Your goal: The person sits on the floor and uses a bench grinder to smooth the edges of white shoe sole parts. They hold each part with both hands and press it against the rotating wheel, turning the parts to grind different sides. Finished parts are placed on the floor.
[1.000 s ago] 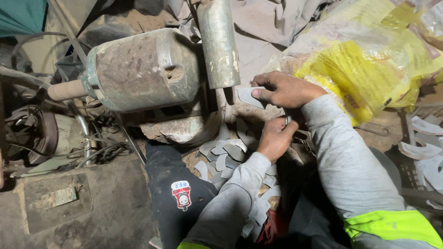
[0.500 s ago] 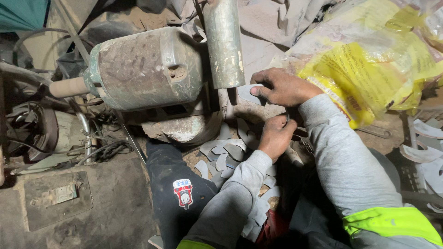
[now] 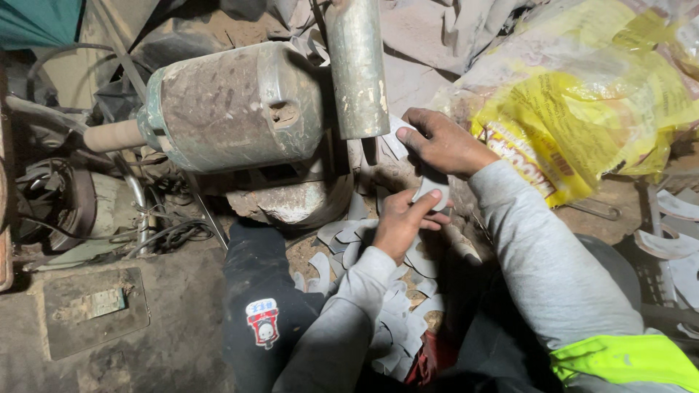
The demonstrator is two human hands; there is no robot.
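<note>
The motor housing (image 3: pixel 233 109) was dull green mottled with rust-brown, its shaft end (image 3: pixel 113 136) pale tan. The upright metal post (image 3: pixel 357 65) was grey-green with whitish flecks. The cut-out pieces (image 3: pixel 397 320) were pale grey. Both sleeves (image 3: pixel 553 269) were light grey above a fluorescent yellow-green band (image 3: pixel 626 360). The plastic sack (image 3: pixel 582 102) was yellow with red and white print. The black trouser knee (image 3: pixel 258 284) bore a red-and-white patch (image 3: pixel 263 322).
</note>
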